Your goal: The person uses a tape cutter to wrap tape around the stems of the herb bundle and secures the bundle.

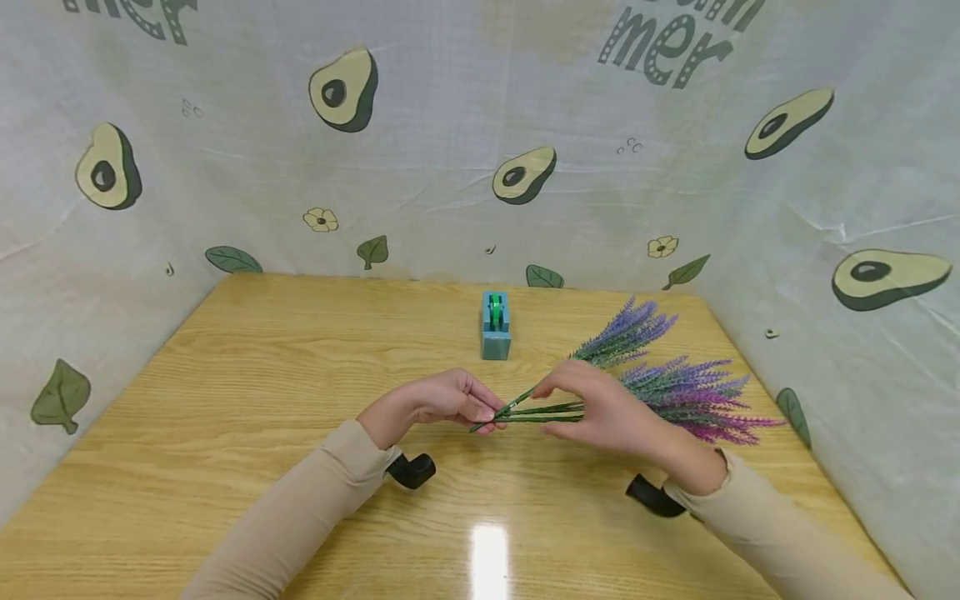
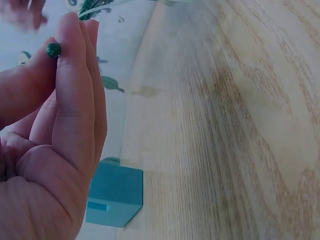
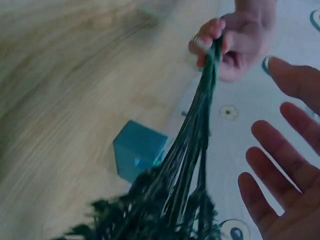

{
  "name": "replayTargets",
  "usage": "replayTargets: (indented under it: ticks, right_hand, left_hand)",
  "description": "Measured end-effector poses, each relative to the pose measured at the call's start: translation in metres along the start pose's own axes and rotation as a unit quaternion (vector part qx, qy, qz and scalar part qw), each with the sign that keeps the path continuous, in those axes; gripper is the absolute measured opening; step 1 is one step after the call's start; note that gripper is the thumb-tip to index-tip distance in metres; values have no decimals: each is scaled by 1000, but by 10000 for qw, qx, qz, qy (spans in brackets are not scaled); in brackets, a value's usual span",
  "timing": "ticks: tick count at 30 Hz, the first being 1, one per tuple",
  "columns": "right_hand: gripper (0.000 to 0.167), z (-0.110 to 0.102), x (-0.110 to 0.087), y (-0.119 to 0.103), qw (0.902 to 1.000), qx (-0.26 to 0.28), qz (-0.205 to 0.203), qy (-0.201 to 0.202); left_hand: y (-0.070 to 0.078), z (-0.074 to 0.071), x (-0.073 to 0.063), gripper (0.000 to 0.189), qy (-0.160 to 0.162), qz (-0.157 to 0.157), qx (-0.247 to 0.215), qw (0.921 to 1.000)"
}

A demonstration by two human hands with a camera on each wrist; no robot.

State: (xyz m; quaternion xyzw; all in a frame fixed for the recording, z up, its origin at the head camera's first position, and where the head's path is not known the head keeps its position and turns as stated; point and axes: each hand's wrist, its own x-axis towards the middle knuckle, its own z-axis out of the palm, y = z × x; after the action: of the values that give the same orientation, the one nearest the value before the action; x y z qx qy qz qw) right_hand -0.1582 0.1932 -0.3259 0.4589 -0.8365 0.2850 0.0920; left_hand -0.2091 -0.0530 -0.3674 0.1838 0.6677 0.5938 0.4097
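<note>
My left hand point(image 1: 450, 398) pinches a bunch of artificial lavender point(image 1: 686, 392) near the stem ends, between thumb and fingers. The green stems point(image 1: 551, 409) run to the right, with purple and pink flower heads fanned out at the far end. In the left wrist view one round stem end point(image 2: 53, 50) pokes out between thumb and forefinger, and a thin clear strip point(image 2: 102, 9) shows by the fingertips. My right hand point(image 1: 607, 408) hovers over the stems in the head view. Seen from the right wrist, its fingers point(image 3: 280, 175) are spread beside the stems and hold nothing.
A blue tape dispenser point(image 1: 496, 346) with a green roll stands on the wooden table point(image 1: 337, 333), beyond the hands. Avocado-printed cloth point(image 1: 435, 167) hangs along the back and both sides of the table.
</note>
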Motion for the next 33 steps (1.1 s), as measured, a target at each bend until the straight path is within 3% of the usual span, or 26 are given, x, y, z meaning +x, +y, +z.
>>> replayTargets:
  ticks: [6,12,17,23,28,33]
  right_hand:
    - [42,-10,19,22,9880,-771,-74,-1339]
    - [45,-8,17,27,9772,-1069,139,-1827]
    - [35,-5,11,32,9759,-1120,-23,-1873]
    - [27,2,5,37,9744,-1147,-585,-1844]
    - [29,10,1,39,9626,-1658,-815,-1980]
    - [32,13,-3,39,9501,-2359,-940,-1812]
  left_hand:
    - [1,0,0,28,-138,45,141,9998]
    - [1,0,0,26,-150,77,229,9996]
    - [1,-1,1,25,-132,52,261,9996]
    - [2,-1,4,24,-14,-65,240,9997]
    - [3,-1,5,24,39,-103,285,9995]
    - [1,-1,6,24,158,-116,203,9996]
